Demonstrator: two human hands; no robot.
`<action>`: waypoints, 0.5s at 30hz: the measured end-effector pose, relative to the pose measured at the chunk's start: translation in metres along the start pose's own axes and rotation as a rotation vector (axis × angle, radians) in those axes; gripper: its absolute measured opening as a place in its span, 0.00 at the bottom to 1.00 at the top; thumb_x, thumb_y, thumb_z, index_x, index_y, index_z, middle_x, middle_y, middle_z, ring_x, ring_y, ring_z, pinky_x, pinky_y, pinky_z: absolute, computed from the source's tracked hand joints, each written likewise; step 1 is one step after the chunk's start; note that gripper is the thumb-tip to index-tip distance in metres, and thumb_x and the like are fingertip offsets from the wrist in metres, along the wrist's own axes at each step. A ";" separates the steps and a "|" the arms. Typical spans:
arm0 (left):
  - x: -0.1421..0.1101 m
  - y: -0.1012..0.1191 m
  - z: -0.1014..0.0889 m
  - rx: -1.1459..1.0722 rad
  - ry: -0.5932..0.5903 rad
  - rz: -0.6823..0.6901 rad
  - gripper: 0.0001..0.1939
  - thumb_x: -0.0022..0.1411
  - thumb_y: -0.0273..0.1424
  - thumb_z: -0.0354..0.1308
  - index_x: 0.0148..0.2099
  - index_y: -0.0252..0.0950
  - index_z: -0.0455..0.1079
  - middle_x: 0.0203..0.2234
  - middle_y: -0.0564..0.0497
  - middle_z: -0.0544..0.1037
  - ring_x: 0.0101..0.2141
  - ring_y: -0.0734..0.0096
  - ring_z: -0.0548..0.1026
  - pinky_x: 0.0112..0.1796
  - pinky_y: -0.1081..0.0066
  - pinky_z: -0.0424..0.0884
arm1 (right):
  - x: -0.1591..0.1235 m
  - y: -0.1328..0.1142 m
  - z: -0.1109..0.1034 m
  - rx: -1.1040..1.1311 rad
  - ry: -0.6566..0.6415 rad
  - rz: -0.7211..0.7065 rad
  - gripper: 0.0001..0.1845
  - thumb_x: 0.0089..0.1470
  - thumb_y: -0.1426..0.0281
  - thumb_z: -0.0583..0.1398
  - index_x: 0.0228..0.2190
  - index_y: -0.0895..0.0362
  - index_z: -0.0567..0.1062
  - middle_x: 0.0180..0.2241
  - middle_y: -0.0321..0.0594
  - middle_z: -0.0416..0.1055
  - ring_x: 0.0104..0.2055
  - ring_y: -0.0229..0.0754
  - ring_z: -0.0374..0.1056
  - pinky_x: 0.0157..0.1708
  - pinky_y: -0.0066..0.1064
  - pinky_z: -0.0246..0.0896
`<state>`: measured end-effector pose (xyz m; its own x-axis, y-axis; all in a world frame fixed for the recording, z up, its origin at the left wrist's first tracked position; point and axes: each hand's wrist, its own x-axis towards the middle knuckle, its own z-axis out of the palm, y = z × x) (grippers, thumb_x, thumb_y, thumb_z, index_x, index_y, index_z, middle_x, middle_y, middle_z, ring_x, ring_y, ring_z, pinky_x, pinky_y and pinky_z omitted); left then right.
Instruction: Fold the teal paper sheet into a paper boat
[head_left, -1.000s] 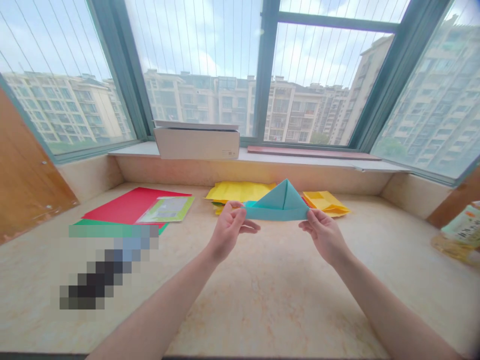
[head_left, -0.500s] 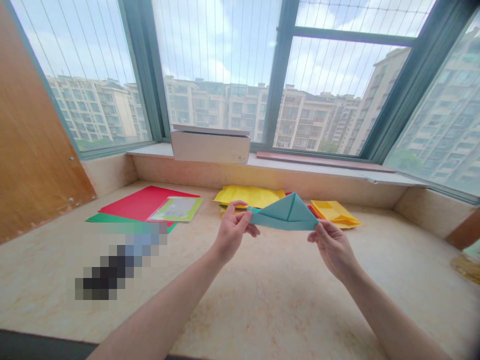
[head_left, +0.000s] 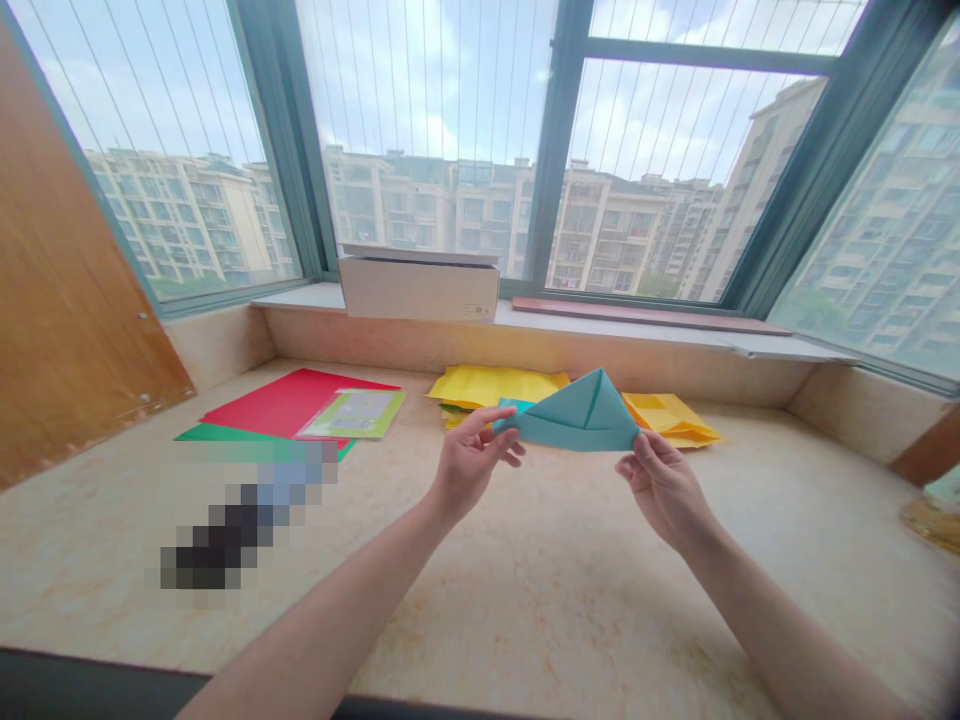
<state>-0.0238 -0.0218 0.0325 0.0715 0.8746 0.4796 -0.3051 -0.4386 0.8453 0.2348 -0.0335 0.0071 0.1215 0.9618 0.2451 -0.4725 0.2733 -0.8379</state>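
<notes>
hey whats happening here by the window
A person holds a folded teal paper with a triangular peak above the countertop: the left hand has one end, the right hand pinches the opposite corner. Yellow paper lies behind it; a red sheet lies off to the left.

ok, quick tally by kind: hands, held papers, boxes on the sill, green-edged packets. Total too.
Left hand and right hand: 2
Held teal paper: 1
White box: 1
Green-edged packet: 1
Total: 5
</notes>
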 end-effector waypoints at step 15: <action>-0.004 0.000 0.000 0.121 -0.004 0.195 0.20 0.57 0.28 0.66 0.52 0.44 0.76 0.44 0.49 0.70 0.32 0.76 0.74 0.28 0.73 0.80 | -0.003 0.002 0.003 -0.042 -0.050 -0.003 0.10 0.48 0.60 0.70 0.32 0.50 0.80 0.29 0.33 0.75 0.24 0.33 0.65 0.27 0.29 0.62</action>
<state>-0.0242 -0.0253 0.0305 0.0264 0.7699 0.6376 -0.1978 -0.6212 0.7583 0.2310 -0.0356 0.0063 0.0789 0.9595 0.2704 -0.4354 0.2772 -0.8565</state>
